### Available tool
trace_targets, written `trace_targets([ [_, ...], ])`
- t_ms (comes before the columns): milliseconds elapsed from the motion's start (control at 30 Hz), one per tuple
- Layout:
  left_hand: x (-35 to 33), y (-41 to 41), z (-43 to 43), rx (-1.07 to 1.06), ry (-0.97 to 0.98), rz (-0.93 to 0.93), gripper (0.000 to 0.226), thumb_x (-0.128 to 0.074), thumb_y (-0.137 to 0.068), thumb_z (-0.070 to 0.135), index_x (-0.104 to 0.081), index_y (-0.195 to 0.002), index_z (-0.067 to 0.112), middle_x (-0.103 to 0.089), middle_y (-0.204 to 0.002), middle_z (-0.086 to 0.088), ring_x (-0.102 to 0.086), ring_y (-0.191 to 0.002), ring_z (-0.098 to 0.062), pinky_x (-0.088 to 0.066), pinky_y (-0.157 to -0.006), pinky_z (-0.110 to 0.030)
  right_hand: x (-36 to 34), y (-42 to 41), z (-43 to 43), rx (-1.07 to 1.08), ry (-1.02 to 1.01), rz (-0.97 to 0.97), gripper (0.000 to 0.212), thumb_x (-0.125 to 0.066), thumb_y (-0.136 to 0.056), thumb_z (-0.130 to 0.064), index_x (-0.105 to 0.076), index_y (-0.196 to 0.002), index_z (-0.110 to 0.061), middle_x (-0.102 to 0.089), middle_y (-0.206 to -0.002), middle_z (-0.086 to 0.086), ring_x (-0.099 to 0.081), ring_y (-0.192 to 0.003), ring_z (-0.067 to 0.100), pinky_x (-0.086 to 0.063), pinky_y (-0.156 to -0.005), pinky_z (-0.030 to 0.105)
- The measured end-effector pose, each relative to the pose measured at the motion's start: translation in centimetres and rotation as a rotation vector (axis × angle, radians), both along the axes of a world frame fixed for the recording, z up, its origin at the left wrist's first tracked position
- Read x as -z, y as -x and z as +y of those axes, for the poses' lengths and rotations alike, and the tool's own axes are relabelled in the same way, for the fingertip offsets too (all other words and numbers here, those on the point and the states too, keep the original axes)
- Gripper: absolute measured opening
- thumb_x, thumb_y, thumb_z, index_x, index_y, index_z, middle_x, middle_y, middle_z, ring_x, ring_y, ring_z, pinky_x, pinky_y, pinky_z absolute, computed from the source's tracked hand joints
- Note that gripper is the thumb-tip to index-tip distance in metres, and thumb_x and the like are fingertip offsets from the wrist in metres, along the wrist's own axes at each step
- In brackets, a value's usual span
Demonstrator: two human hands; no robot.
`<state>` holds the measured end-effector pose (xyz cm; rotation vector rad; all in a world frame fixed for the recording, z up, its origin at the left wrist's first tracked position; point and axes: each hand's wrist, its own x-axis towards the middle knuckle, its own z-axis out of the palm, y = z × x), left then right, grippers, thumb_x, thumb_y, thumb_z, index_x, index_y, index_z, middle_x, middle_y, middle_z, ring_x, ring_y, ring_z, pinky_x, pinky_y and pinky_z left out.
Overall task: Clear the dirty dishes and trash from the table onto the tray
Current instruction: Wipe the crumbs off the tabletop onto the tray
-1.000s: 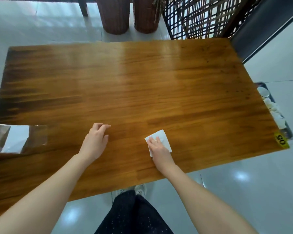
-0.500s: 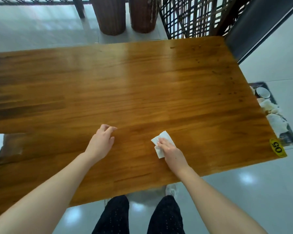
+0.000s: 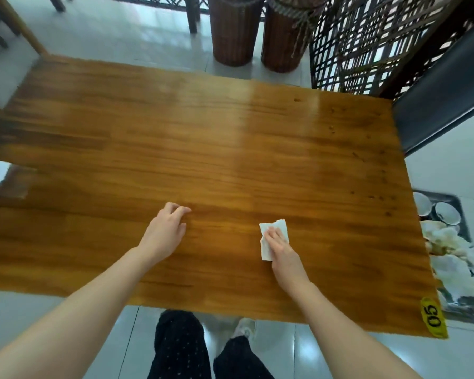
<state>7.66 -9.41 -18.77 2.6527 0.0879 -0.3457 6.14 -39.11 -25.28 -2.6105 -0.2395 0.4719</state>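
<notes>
Where the wooden bench (image 3: 230,149) is viewed from above, both hands are seen placed on its near half. The right hand (image 3: 281,250) is laid flat on a white paper napkin (image 3: 281,224), with the fingers straight and pressed down onto it; the napkin is neither gripped nor pinched. The napkin is located on the bench top, right of centre and near the front edge, and its upper and left margins are exposed beyond the fingers. The left hand (image 3: 166,233) is set well apart from the napkin, to its left. Its fingers are loosely curled, the fingertips are rested on the wood, and nothing is held in it.

A dark tray (image 3: 449,197) is positioned past the right edge of the bench, at a lower level, and is partly hidden by that edge. Two white bowls (image 3: 448,213) are carried at its far end, and crumpled white paper (image 3: 449,242) is heaped nearer. What the tray stands on cannot be determined. A yellow label (image 3: 433,321) marked "05" is fixed at the front right corner of the bench.

Beyond the far edge, two wicker cylinders (image 3: 233,28) are stood on the tiled floor (image 3: 121,31), beside a dark lattice screen (image 3: 367,42). Below the front edge, dark dotted trousers (image 3: 181,348) and a light shoe (image 3: 245,328) are visible.
</notes>
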Motion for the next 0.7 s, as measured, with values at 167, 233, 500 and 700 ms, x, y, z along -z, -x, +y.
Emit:
trace_targets([
  [167,-0.1,0.3,-0.5,-0.078,0.012,0.01,0.039,-0.051,-0.097,0.015,-0.049,-0.137,0.017,-0.044,-0.135,-0.005,-0.053,-0.114,-0.023,-0.05,-0.092,-0.033,-0.7,-3.0,3.3,-0.242,-0.087,0.069,0.08,-0.042,-0.087,0.02,-0.02,-0.152,-0.022,-0.009,-0.159,-0.01,0.0,-0.144,0.002,-0.018,-0.111,0.018],
  [233,0.0,-0.2,-0.4,-0.101,0.022,0.002,0.04,-0.052,-0.097,0.016,-0.049,-0.137,0.017,-0.045,-0.136,-0.004,-0.054,-0.113,-0.022,-0.05,-0.091,-0.031,-1.1,-4.3,4.5,-0.297,-0.099,0.089,0.082,-0.042,-0.085,0.023,-0.021,-0.152,-0.021,-0.009,-0.16,-0.009,-0.003,-0.146,0.005,-0.021,-0.113,0.021],
  [500,0.6,-5.1,-0.1,-0.103,0.057,-0.013,0.039,-0.054,-0.096,0.015,-0.05,-0.135,0.018,-0.045,-0.136,-0.005,-0.054,-0.116,-0.024,-0.05,-0.093,-0.033,-1.3,-9.3,2.3,-0.225,-0.005,-0.001,0.071,-0.048,-0.091,0.012,-0.026,-0.15,-0.02,-0.019,-0.158,-0.008,-0.02,-0.144,0.011,-0.032,-0.109,0.027],
  [700,1.0,-8.8,0.1,-0.07,0.056,-0.001,0.038,-0.052,-0.097,0.016,-0.051,-0.135,0.018,-0.045,-0.137,-0.006,-0.053,-0.117,-0.024,-0.05,-0.096,-0.035,-1.0,-13.5,-0.9,0.215,-0.002,-0.075,0.055,-0.046,-0.093,0.011,-0.042,-0.143,-0.011,-0.037,-0.151,0.001,-0.038,-0.138,0.019,-0.028,-0.11,0.024],
])
